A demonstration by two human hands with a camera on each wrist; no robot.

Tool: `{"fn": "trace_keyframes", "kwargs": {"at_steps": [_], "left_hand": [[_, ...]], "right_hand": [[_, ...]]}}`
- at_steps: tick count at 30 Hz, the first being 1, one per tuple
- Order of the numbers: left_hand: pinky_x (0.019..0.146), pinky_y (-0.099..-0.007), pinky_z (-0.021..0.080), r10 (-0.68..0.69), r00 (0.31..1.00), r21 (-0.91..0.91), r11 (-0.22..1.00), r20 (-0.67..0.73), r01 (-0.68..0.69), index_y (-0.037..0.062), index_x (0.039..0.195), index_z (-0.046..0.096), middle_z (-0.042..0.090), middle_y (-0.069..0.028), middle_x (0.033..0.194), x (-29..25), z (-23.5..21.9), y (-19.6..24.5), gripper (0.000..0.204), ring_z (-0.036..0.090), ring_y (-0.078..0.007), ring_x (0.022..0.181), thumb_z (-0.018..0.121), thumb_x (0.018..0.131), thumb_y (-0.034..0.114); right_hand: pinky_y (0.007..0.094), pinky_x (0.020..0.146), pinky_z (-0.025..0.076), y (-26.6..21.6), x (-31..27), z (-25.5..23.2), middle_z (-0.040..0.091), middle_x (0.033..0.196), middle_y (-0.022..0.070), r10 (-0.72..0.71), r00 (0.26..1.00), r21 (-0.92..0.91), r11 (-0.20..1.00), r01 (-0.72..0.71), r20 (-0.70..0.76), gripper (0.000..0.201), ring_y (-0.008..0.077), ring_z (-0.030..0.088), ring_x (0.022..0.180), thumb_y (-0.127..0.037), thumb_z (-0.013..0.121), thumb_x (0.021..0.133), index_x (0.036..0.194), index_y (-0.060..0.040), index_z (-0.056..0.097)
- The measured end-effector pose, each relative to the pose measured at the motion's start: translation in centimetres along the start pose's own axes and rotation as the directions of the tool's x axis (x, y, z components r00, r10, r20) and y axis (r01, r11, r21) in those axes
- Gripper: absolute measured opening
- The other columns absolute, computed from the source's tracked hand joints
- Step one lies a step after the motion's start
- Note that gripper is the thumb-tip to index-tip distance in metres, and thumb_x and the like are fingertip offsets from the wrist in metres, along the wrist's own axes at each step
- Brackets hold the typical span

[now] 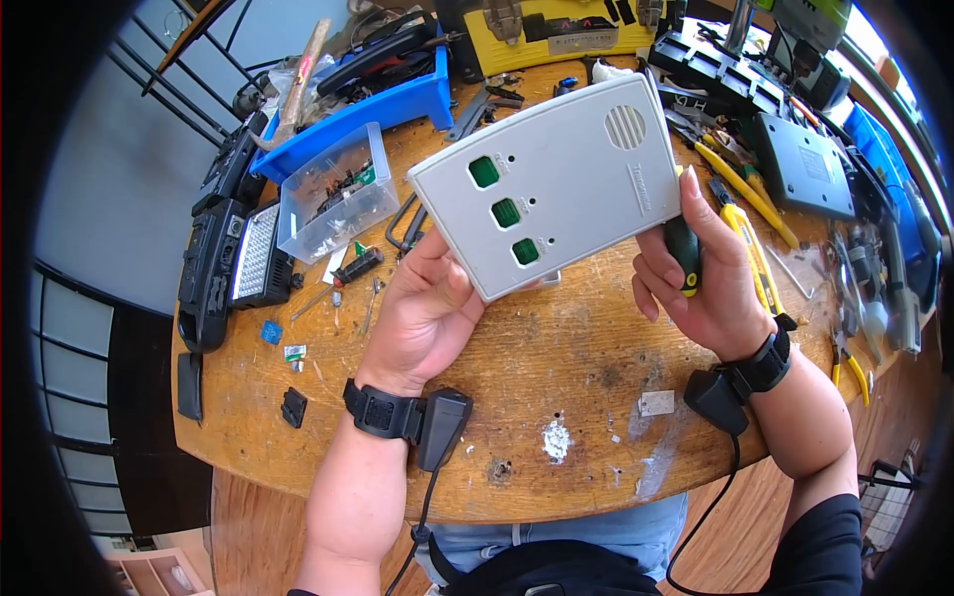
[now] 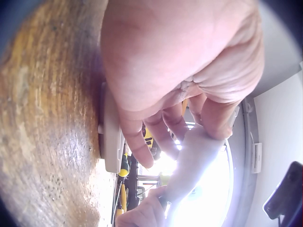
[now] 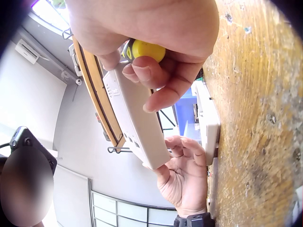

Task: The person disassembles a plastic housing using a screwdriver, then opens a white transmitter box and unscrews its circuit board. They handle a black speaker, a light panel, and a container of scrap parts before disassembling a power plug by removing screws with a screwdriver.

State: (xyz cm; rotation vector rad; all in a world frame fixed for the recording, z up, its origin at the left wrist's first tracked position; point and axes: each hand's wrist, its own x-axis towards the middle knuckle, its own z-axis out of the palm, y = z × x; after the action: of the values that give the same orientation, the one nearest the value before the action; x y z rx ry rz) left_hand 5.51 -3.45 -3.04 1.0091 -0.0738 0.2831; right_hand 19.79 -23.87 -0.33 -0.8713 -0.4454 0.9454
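A light grey plastic casing [image 1: 576,169], with a round slotted grille and three square openings showing green, is held up tilted above the table. My left hand [image 1: 422,313] grips its lower left corner, thumb on the front face and fingers behind. At the right edge, my right hand [image 1: 711,268] steadies the casing with its thumb while its fingers curl round a screwdriver [image 1: 682,248]. The handle is dark green with a yellow end [image 3: 147,50]; its shaft is hidden. Another pale casing part [image 3: 208,123] lies on the table behind.
The worn wooden table [image 1: 517,397] carries a clear plastic box [image 1: 343,199] of small parts and a blue bin [image 1: 397,109] at the left. Pliers [image 1: 745,189] and other tools crowd the right. A yellow toolbox [image 1: 556,40] stands at the back.
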Motion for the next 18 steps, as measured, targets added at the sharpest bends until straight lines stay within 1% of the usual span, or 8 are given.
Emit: {"fn": "trace_keyframes", "kwargs": {"at_steps": [5,12,18], "left_hand": [[0.095,-0.0549,0.040,-0.009,0.998,-0.035,0.999,0.056,0.011,0.0074,0.122,0.051,0.050,-0.0113,0.130,0.01,0.19,0.00,0.044,0.049,-0.0310,0.118,0.062,0.085,0.029],[0.095,-0.0549,0.040,-0.025,0.998,-0.032,0.999,0.064,0.027,0.0062,0.122,0.052,0.049,-0.0117,0.130,-0.04,0.50,0.20,0.044,0.049,-0.0312,0.117,0.062,0.085,0.029],[0.095,-0.0555,0.040,-0.024,0.998,-0.034,0.999,0.056,0.026,0.0059,0.125,0.049,0.049,-0.0122,0.131,-0.13,0.30,0.09,0.048,0.049,-0.0319,0.118,0.063,0.084,0.027]], "right_hand": [[0.0265,0.044,0.043,0.08,0.02,-0.11,0.037,0.049,-0.0012,0.010,1.000,0.007,1.000,-0.010,-0.012,0.042,0.0082,0.034,0.036,-0.049,0.036,0.095,0.107,-0.0095,0.047],[0.0265,0.043,0.043,0.09,0.02,-0.14,0.037,0.049,-0.0013,0.006,1.000,0.011,1.000,-0.006,-0.010,0.042,0.0081,0.034,0.036,-0.049,0.036,0.095,0.107,-0.0099,0.046],[0.0265,0.044,0.043,0.01,-0.03,-0.08,0.038,0.049,-0.0012,0.004,1.000,0.008,1.000,-0.004,-0.011,0.042,0.0081,0.035,0.036,-0.048,0.037,0.095,0.107,-0.0092,0.046]]}}
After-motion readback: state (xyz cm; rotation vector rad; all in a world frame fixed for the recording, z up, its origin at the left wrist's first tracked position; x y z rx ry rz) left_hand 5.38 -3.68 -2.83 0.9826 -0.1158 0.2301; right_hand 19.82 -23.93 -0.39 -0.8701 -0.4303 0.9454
